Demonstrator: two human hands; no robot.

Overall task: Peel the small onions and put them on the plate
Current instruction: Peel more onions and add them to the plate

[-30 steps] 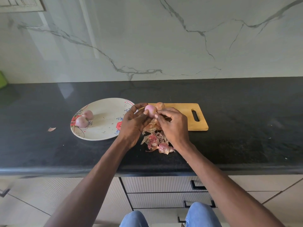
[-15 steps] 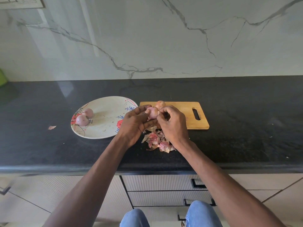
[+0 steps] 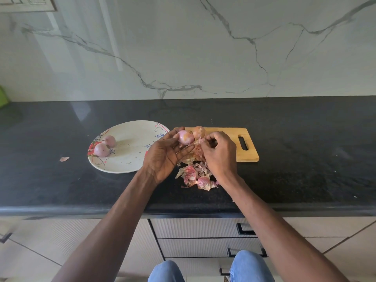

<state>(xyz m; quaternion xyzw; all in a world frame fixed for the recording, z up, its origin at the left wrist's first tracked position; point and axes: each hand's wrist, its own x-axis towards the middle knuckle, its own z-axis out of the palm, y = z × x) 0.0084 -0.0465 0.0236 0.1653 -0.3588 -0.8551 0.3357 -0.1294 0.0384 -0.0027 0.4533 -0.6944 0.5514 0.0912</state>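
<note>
Holding two peeled onions at its left rim, the floral plate sits left of centre, beside the left hand cradling a peeled onion on loosely curled fingers, while the right hand pinches papery skin, its fingertips hidden, above half-covered peels.

Pink onions, floral white plate, black counter, grey-veined marble wall

cutting board part-hidden, green object cropped
</note>
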